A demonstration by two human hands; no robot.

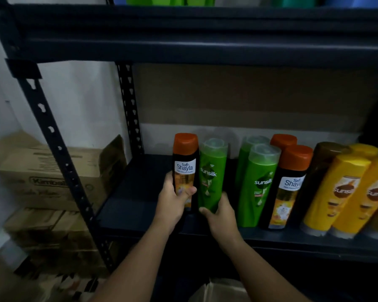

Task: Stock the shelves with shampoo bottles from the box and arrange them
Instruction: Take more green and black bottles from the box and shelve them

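Black bottle (184, 171): "Safi Shayla"; green bottle (212, 175): "sunsilk".

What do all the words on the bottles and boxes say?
"Safi Shayla": black bottle with orange cap held by the left hand.
"sunsilk": green bottle held by the right hand.
"sunsilk": green bottle standing on the shelf.
"Safi Shay...": second black bottle, end of word cut off.
"suns...": two yellow bottles, partly hidden.
"Kimball": cardboard box, blurred.
Smaller print everywhere is too blurred to read.
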